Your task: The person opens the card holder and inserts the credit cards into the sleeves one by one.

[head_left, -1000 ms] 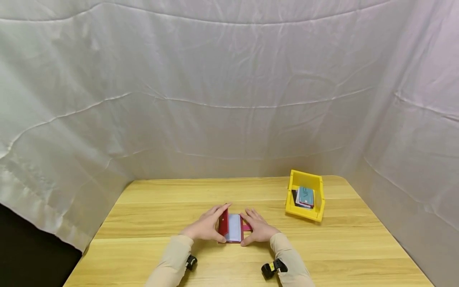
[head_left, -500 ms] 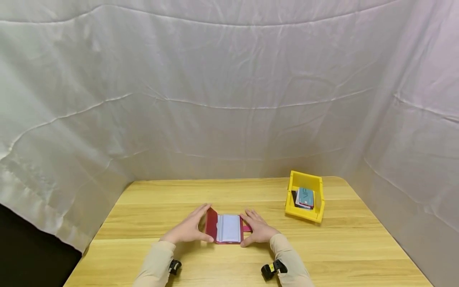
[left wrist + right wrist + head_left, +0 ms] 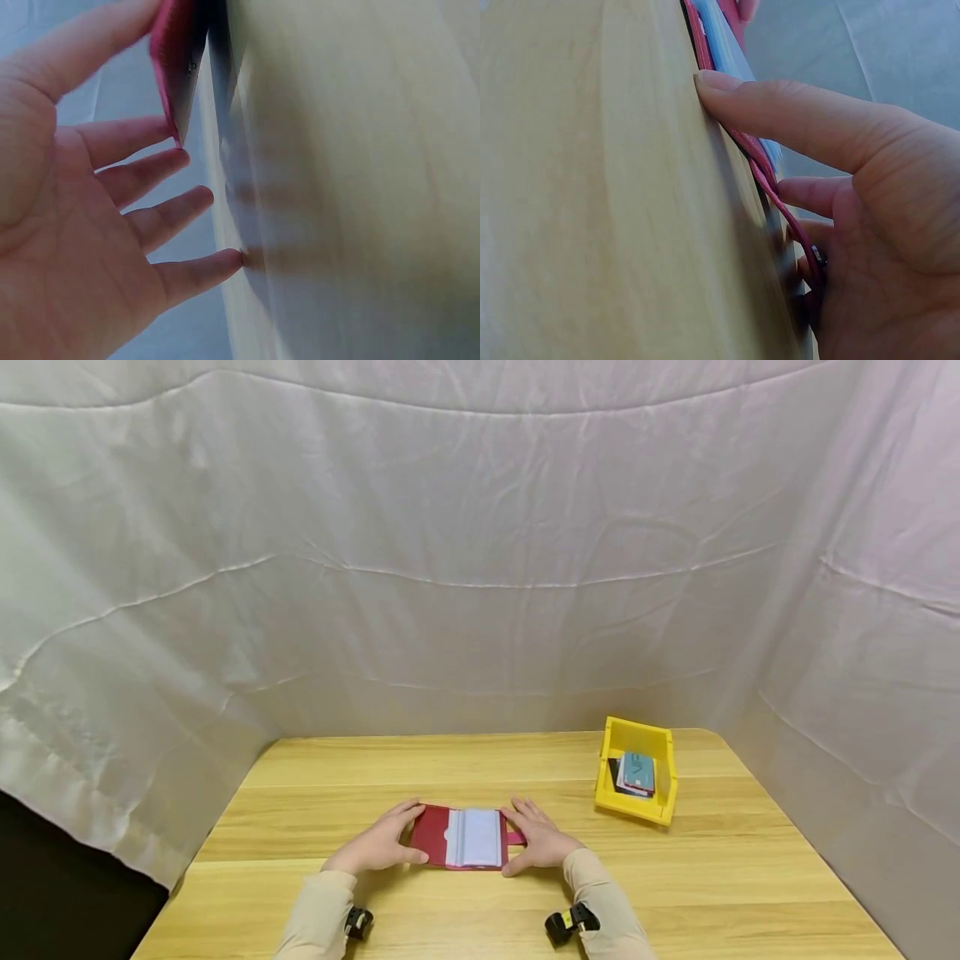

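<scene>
A red card holder [image 3: 431, 833] lies spread on the table, its clear plastic sleeves [image 3: 480, 837] facing up and a snap strap [image 3: 516, 838] sticking out to the right. My left hand [image 3: 378, 845] holds the left cover by its edges, thumb at the near corner and fingers at the far one; in the left wrist view the cover [image 3: 176, 67] stands slightly off the table. At the right edge, my right hand [image 3: 543, 841] grips the holder between thumb and fingers. The strap [image 3: 784, 210] runs beneath that palm in the right wrist view.
A yellow bin [image 3: 636, 806] stands at the back right with several cards [image 3: 637, 772] in it, a teal one on top. The wooden table [image 3: 450, 768] is bounded by a grey cloth [image 3: 480, 635] behind and at the sides.
The left hand has moved left, swinging the holder's cover from nearly upright to almost flat and exposing the sleeves. The right hand has stayed at the right edge.
</scene>
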The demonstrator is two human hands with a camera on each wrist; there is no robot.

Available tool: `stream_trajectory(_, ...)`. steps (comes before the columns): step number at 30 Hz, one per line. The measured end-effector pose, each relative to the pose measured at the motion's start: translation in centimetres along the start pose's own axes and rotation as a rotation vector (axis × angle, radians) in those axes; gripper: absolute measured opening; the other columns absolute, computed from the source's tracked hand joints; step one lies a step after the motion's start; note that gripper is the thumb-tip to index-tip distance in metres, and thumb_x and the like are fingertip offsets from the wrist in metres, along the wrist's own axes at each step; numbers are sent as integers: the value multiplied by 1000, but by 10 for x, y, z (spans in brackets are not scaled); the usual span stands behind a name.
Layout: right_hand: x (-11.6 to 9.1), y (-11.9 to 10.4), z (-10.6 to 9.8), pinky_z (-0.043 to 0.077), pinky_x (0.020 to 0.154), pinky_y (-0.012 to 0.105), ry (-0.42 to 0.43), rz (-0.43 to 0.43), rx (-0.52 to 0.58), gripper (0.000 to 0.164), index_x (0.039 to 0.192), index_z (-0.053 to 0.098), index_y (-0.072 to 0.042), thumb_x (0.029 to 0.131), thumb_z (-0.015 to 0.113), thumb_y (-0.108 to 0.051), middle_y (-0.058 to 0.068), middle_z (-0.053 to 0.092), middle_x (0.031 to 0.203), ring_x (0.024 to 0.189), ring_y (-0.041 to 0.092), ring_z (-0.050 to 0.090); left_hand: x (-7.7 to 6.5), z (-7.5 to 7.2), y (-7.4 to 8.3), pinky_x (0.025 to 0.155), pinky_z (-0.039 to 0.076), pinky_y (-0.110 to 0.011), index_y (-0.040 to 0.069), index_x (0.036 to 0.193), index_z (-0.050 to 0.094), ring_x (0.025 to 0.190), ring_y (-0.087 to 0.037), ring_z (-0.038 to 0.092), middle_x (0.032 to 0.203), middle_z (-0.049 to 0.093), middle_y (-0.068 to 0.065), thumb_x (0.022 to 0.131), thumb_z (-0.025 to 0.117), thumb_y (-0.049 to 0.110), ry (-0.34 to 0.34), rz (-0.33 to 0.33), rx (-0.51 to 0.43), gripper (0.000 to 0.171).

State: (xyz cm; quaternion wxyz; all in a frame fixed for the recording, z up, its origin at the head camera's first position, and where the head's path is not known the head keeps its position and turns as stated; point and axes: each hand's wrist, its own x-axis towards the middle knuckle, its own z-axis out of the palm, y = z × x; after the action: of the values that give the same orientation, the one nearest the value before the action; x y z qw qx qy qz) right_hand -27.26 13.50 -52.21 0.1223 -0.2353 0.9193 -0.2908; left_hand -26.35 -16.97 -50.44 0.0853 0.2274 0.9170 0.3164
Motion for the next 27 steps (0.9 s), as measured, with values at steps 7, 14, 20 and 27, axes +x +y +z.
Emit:
stream_trajectory(7,1,-1,0,11,109,59,1,-2,-1,104,141,27,-9,58,78,-44,20,15,149,137,40,7,-1,4,-2,105,25,-57,-2,135,35,131,-41,26,144,27,-21,69,74,31,-15,-35,49,84)
stream_trajectory(14,1,0,1,11,109,59,4,2,3,103,141,27,-9,58,78,-43,19,15,149,137,40,7,-2,6,1,105,26,-56,-5,133,37,130,-42,27,142,31,-23,68,75,28,-14,-37,58,82)
stream_trajectory(20,1,2,2,11,109,59,-1,7,-5,104,141,27,-9,58,78,-45,19,15,149,137,39,7,-3,7,2,105,26,-56,-5,132,38,129,-42,28,141,32,-24,68,75,27,-4,-42,60,81)
stream_trajectory(27,1,2,2,11,109,58,-4,11,-4,104,141,26,-10,58,77,-46,18,14,149,138,39,7,-4,9,0,105,27,-56,-5,133,38,130,-41,28,141,32,-23,69,74,26,0,-38,55,80)
